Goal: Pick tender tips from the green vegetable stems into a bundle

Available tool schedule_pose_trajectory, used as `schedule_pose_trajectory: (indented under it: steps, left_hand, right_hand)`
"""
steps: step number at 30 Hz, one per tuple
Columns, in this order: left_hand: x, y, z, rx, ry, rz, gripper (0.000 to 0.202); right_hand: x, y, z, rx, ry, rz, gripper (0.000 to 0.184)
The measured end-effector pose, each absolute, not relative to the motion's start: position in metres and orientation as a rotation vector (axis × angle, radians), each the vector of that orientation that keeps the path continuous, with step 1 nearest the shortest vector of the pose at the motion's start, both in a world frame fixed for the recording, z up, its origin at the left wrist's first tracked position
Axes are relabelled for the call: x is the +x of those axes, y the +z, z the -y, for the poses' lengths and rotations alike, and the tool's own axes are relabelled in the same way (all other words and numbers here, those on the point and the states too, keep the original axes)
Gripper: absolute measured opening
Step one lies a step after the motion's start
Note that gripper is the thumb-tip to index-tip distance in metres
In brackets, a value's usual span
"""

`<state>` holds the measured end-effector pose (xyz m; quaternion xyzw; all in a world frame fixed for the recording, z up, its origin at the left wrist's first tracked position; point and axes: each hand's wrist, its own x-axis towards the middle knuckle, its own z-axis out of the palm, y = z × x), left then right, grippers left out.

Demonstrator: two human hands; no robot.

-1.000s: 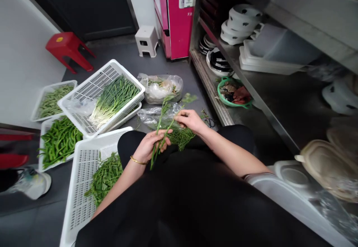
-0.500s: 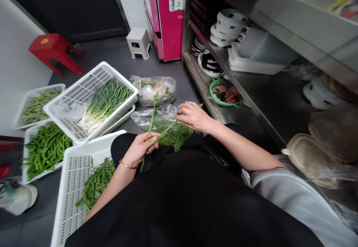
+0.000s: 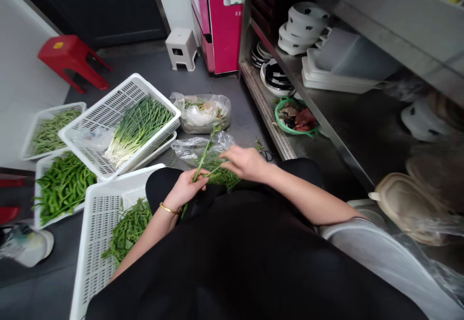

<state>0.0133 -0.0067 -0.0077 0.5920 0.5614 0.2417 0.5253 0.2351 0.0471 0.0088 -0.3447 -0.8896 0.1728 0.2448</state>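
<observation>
A long green vegetable stalk (image 3: 206, 152) stands slanted in my left hand (image 3: 186, 185), its fingers closed around the lower part. A thin side stem (image 3: 214, 169) runs from that hand to the fingertips of my right hand (image 3: 246, 162), which are pinched at its far end. Below the hands, loose green stems (image 3: 226, 179) lie on and beside a clear plastic bag (image 3: 190, 148). Left of my left arm, a white basket (image 3: 97, 223) holds picked green stems and leaves (image 3: 132, 230).
Further left are baskets of scallions (image 3: 139, 126), green peppers (image 3: 67, 182) and green beans (image 3: 52, 129). A tied bag of greens (image 3: 206, 112) lies ahead. Steel shelves (image 3: 348, 141) with dishes run along the right. Another person's shoe (image 3: 27, 245) shows at left.
My right hand has moved slightly left and down, closer to my left hand. The stalk in my left hand leans further right. The whole view has shifted slightly.
</observation>
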Motion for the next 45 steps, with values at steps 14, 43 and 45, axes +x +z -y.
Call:
schedule_pose_trajectory:
  steps: [14, 43, 45]
  left_hand:
    - [0.014, -0.013, 0.019, 1.275, 0.505, -1.2, 0.027]
    - [0.018, -0.002, 0.008, 1.699, 0.329, -1.078, 0.03]
    - [0.015, -0.002, 0.01, 1.686, 0.313, -1.056, 0.029]
  right_hand:
    - [0.273, 0.024, -0.057, -1.052, 0.75, 1.864, 0.029]
    - [0.215, 0.019, -0.038, -0.571, 0.412, 3.103, 0.018]
    - [0.22, 0.011, -0.043, -0.585, 0.579, 3.053, 0.016]
